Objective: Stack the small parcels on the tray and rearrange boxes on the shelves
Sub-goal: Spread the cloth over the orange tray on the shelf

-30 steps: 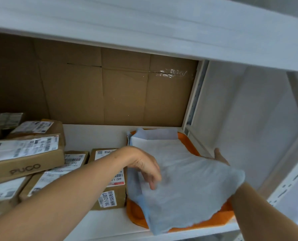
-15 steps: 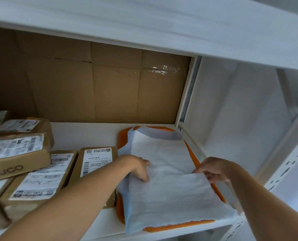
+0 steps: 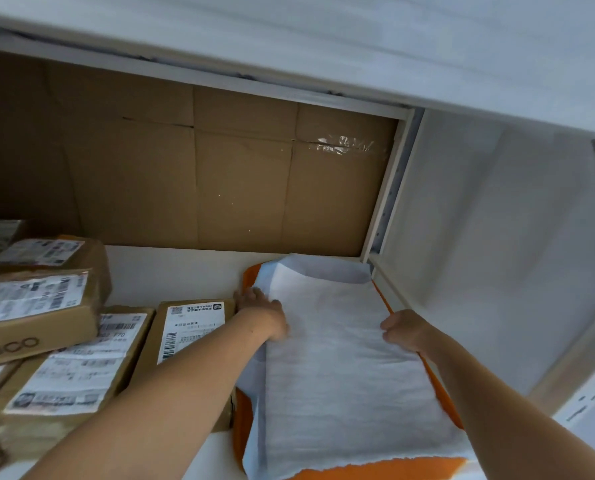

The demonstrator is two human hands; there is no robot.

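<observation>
Since a second ago the white parcel (image 3: 341,358) has gone from lifted and angled to lying flat on the orange tray (image 3: 375,471), and both hands have slid to its edges. The left hand (image 3: 263,313) presses flat on its left side; the right hand (image 3: 405,329) pinches the right edge. It seems to be the tray's only visible parcel. The cardboard boxes (image 3: 81,358) on the shelf (image 3: 171,271), left of the tray, likely remain to be rearranged.
</observation>
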